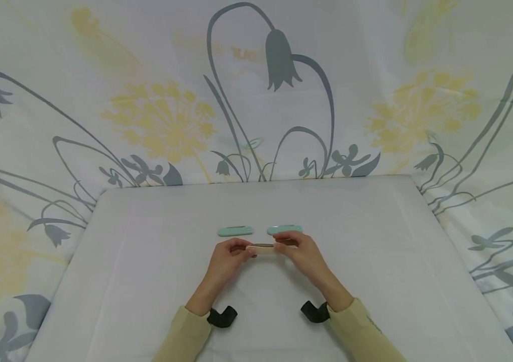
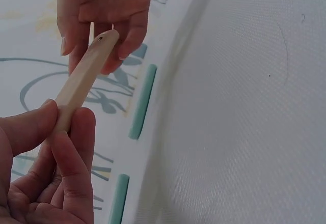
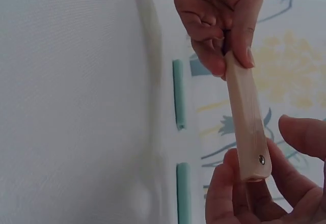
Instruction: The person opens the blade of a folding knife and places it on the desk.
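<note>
A folding knife with a cream handle (image 1: 263,250) is held up between both hands, a dark strip along its top edge in the head view. My left hand (image 1: 227,260) pinches one end between thumb and fingers. At the other end, the one with a small metal rivet (image 3: 262,159), my right hand (image 1: 300,255) curls its fingers behind the handle. Its thumb (image 3: 305,135) stands off the handle in the right wrist view. Beyond the hands lie two mint-green folding knives, the left one (image 1: 235,231) and the right one (image 1: 279,230), partly overlapped by the right hand.
A white cloth covers the table (image 1: 147,281). Behind it hangs a flower-patterned curtain (image 1: 161,115), which continues along both sides. Black bands with protruding pieces, one at the left wrist (image 1: 222,317) and one at the right (image 1: 315,312), sit by the sleeve cuffs.
</note>
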Demonstrator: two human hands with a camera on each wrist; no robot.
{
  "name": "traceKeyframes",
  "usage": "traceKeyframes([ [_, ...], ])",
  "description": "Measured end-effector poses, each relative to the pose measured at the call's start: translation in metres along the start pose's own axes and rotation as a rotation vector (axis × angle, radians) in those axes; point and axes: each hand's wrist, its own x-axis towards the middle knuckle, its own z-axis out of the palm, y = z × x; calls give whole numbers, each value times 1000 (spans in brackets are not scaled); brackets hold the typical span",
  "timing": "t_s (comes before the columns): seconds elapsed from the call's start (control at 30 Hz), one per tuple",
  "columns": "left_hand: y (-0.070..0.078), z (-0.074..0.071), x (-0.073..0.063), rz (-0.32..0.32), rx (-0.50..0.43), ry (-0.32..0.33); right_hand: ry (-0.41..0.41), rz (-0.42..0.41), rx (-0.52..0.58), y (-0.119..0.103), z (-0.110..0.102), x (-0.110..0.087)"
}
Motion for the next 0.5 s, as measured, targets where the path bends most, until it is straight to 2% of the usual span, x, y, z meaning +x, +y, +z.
traceKeyframes([
  [0.33,4,1,-3,-5,-24,-18,-91,10,-56,1,12,10],
  [0.5,4,2,-3,2,-24,-23,-99,30,-47,-2,15,9],
])
